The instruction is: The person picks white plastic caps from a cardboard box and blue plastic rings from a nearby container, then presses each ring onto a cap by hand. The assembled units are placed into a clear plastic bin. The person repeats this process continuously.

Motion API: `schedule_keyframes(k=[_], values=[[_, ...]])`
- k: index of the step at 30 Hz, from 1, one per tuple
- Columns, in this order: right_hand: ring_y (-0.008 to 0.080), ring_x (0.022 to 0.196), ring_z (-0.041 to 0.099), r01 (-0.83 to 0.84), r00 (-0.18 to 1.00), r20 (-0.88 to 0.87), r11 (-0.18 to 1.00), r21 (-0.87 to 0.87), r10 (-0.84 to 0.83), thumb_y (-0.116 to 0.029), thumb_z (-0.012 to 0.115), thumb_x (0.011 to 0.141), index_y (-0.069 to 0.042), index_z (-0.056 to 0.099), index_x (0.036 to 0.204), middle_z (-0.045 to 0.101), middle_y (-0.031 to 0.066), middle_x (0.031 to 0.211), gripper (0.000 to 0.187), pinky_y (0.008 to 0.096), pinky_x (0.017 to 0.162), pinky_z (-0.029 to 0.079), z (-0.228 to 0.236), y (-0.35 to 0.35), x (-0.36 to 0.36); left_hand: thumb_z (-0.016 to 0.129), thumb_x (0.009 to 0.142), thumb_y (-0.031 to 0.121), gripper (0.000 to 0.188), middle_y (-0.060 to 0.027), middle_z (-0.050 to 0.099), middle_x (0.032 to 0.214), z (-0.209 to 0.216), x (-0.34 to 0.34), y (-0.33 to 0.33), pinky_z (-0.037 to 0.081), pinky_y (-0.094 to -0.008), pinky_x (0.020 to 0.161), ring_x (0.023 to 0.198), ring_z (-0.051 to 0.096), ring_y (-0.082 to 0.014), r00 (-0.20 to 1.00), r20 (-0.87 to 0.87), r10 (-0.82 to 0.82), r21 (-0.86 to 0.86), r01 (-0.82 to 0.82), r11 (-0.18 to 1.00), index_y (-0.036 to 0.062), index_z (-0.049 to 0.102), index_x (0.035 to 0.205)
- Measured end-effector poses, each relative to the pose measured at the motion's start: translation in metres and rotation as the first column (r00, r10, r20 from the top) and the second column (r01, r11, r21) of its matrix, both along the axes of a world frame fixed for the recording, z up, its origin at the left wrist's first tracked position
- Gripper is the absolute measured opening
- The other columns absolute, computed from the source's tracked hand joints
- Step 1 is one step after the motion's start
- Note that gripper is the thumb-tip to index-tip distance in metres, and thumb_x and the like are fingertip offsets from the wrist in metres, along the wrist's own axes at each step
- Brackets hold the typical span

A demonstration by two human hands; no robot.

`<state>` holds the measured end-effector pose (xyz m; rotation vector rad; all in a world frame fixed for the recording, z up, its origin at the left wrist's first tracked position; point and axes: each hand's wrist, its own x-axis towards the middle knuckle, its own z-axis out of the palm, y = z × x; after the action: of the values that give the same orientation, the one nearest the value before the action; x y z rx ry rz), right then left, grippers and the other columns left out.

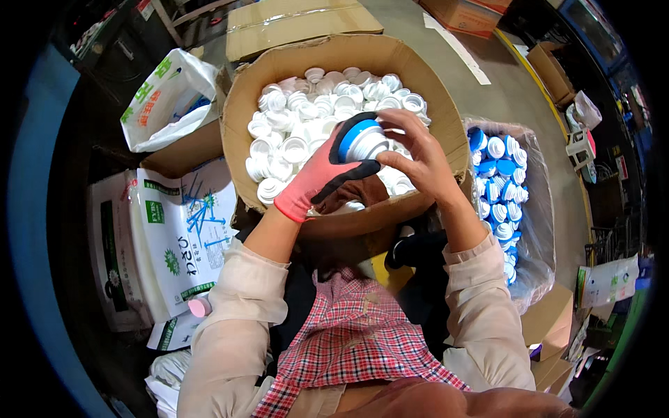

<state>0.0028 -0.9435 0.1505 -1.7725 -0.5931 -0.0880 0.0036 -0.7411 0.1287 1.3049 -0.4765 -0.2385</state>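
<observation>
Above a large cardboard box (240, 104) of loose white plastic caps (293, 148), I hold a blue-and-white collapsible plastic cap (367, 144) tilted on its side. My left hand (322, 174), in a pink glove with black fingers, wraps around its blue rim. My bare right hand (420, 150) curls round the cap's right side, thumb and fingers at the white stepped part. Exactly where those fingertips touch is partly hidden. A brown patch inside the box shows under my hands, at the near side of the cap pile.
To the right stands a plastic-lined box (540, 209) of blue-and-white caps (503, 188). A white plastic bag (157, 104) sits at the far left, above printed white sacks (198, 230). Behind the big box lies a closed carton (300, 28). A pink round object (199, 306) rests by the sacks.
</observation>
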Motion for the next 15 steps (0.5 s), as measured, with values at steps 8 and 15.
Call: schedule_keyframes(k=[8,15], values=[[0.0167,0.096,0.061,0.024,0.956,-0.294,0.994,0.108,0.009,-0.017,0.078,0.081,0.0,0.06,0.119,0.062,0.0085,0.108,0.046,0.03,0.084,0.051,-0.017,-0.012,0.009,0.076,0.08,0.01,0.049,-0.0089,0.062,0.111,-0.013,0.009,0.003,0.048,-0.0299,0.09,0.102,0.058,-0.0158,0.998,0.0,0.068,0.1,-0.067,0.993,-0.0025,0.054,0.122],[0.0128,0.085,0.063,0.105,0.952,-0.298,0.988,0.111,-0.068,-0.014,0.077,0.081,0.002,0.063,0.112,0.066,0.0066,0.096,0.038,0.0272,0.075,0.051,-0.02,-0.008,0.006,0.077,0.079,0.01,0.043,-0.0088,0.065,0.104,-0.023,0.009,-0.003,0.05,-0.0283,0.084,0.095,0.061,-0.0145,0.991,-0.021,0.135,0.06,-0.133,0.989,-0.0048,0.059,0.115]])
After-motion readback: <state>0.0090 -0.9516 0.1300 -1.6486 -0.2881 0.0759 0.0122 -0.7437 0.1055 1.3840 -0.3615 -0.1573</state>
